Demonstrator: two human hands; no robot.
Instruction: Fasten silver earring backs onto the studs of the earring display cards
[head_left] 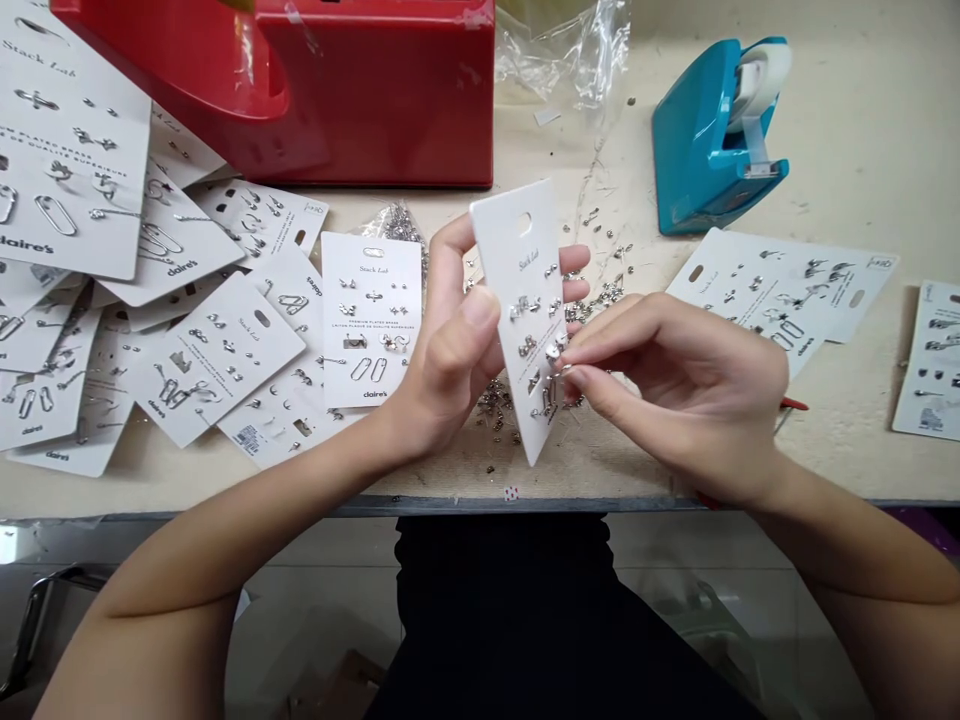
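My left hand [457, 350] grips a white earring card [510, 250] by its left edge, thumb in front and fingers behind. The card is held upright and turned at an angle above the table, with several silver earrings on its face. My right hand [675, 390] pinches a small silver earring [555, 352] between thumb and index finger at the card's right side. Whether that earring is fixed to the card cannot be made out. Below and behind the card lies a scatter of tiny metal earring backs [495, 400], partly hidden by the card and my hands.
Overlapping earring cards [217, 355] cover the table's left side, with one card [371, 320] beside my left hand. More cards [780, 290] lie right. A red tape dispenser [390, 110], a clear plastic bag [562, 50] and a blue tape dispenser [690, 150] stand at the back.
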